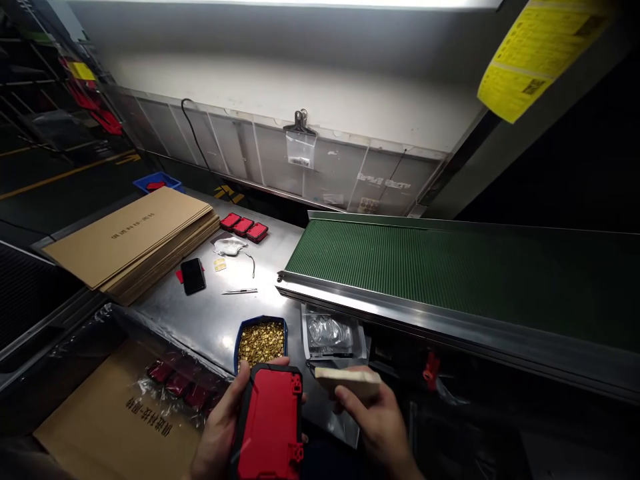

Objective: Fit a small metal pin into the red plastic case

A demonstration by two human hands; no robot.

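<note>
My left hand [220,427] grips a red and black plastic case [270,423] upright near the bottom edge of the view. Just to its right, my right hand [380,417] holds a small pale flat block [350,381] by its near end. Right behind the case sits a blue tray of small gold parts [261,341] on the steel table [210,313]. A clear plastic bag [330,333] lies beside that tray, under the conveyor's edge.
A green conveyor belt [450,267] runs off to the right. A stack of flat cardboard [135,243] lies at the left, with three red cases [244,227], a black phone [193,275] and tweezers [240,291] nearby. More red cases [177,383] lie under plastic film at lower left.
</note>
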